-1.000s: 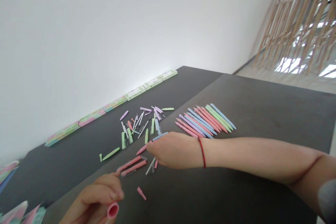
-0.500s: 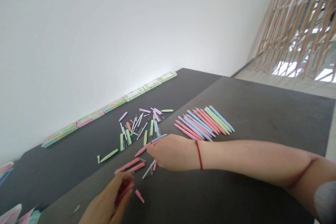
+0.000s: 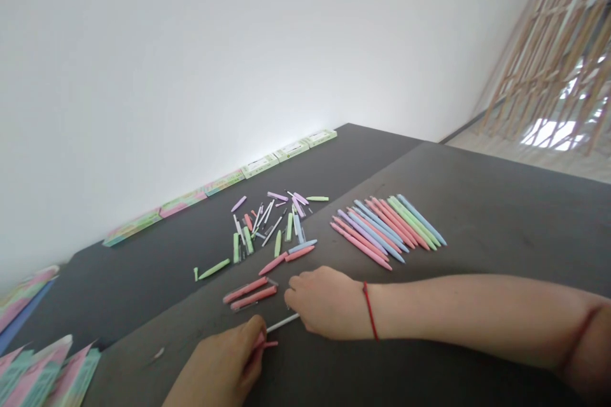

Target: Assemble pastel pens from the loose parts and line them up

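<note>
My left hand (image 3: 229, 356) is closed around a pink pen barrel (image 3: 260, 338), mostly hidden by the fingers. A small pink piece (image 3: 271, 344) shows just beside its fingertips; whether it is held or lies on the table I cannot tell. My right hand (image 3: 324, 301), with a red cord at the wrist, pinches one end of a white pen refill (image 3: 282, 323). The refill's other end meets my left fingers. Just beyond the hands lie two red pen barrels (image 3: 252, 297) with clear clips. Pink, red and blue tapered pen parts (image 3: 273, 264) lie a little farther off.
A row of assembled pastel pens (image 3: 382, 229) lies on the dark table (image 3: 477, 216) to the right. Loose green, purple and white pen parts (image 3: 267, 219) are scattered behind. Flat boxes (image 3: 260, 166) line the white wall; colourful packets (image 3: 52, 369) stand at the lower left.
My right hand has come back from the pen parts and now has the white refill, which lay on the table. The two hands have drawn together. The view has shifted slightly.
</note>
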Motion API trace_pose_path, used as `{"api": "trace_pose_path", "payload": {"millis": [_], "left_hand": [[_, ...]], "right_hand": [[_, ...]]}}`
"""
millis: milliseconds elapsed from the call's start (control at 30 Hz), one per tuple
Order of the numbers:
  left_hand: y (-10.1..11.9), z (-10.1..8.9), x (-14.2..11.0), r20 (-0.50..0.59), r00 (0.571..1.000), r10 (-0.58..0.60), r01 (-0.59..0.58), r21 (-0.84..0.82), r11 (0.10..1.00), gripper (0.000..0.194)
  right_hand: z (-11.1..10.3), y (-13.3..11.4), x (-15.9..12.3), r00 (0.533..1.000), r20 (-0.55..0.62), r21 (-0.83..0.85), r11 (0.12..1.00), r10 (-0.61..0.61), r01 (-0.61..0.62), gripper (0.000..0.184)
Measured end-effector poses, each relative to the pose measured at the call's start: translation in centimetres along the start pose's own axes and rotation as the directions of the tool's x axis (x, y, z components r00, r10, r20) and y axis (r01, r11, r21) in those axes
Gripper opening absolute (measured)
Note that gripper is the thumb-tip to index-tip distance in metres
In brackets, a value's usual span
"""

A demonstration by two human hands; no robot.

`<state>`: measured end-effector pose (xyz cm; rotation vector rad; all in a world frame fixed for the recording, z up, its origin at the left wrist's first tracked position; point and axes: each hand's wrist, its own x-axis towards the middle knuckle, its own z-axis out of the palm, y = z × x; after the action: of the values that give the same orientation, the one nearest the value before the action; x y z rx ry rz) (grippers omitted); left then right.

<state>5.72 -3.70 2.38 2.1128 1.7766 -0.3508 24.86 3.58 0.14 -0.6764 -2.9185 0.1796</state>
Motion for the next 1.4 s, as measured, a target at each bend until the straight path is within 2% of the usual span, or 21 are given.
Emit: {"api": "trace_pose_path", "payload": {"millis": [100,167,300,533,700,867,1033,1200,1333,1400], "left_hand": [[0.1,0.1,0.0,-0.091,0.995,-0.027,0.025,-0.021,0.999,0.014],[-0.1,0.1,0.1,-0.171,0.985,-0.029,0.019,-0.061,0.998,0.013],[-0.3,0.0,0.2,-0.285,0.958,-0.03,-0.018,-0.163,0.987,0.01],[0.3,0.3,0.8,-0.279,0.954,-0.113,-0.01,-0.403,0.915,0.013],[0.2,1.3,1.5,-0.296,0.943,-0.154,0.013,-0.43,0.903,0.012],[0.3,2.3,1.9,-0.266,0.948,-0.178,0.081,-0.338,0.938,0.011],[0.9,2.7,1.9,-0.273,0.942,-0.193,0.13,-0.232,0.964,0.01],[1.3,2.3,1.8,-0.343,0.919,-0.193,0.081,-0.315,0.946,0.017],[1.3,2.1,1.6,-0.428,0.882,-0.194,-0.003,-0.418,0.909,0.025],[1.5,2.1,1.5,-0.443,0.881,-0.165,-0.055,-0.443,0.895,0.027]], "right_hand": [[-0.3,0.7,0.4,0.995,-0.089,0.017,0.999,-0.035,0.037,0.014],[-0.2,1.5,0.9,0.987,-0.119,0.01,0.994,-0.105,0.107,0.014],[0.4,2.8,1.6,0.972,-0.073,-0.015,0.975,-0.224,0.223,0.015],[1.4,3.0,2.2,0.956,-0.107,-0.07,0.961,-0.274,0.268,0.018],[1.5,3.1,2.2,0.964,-0.131,-0.023,0.973,-0.232,0.231,0.019],[0.7,4.0,2.0,0.99,-0.077,0.028,0.993,-0.114,0.117,0.02],[0.6,4.0,2.0,0.993,-0.019,0.004,0.993,-0.121,0.121,0.015],[0.5,3.8,2.0,0.998,-0.021,0.007,0.998,-0.065,0.065,0.016],[-0.1,3.2,1.8,0.995,-0.089,0.172,0.983,-0.045,0.06,0.011],[-0.2,2.6,1.6,0.994,-0.099,0.252,0.965,-0.054,0.078,0.01]]}}
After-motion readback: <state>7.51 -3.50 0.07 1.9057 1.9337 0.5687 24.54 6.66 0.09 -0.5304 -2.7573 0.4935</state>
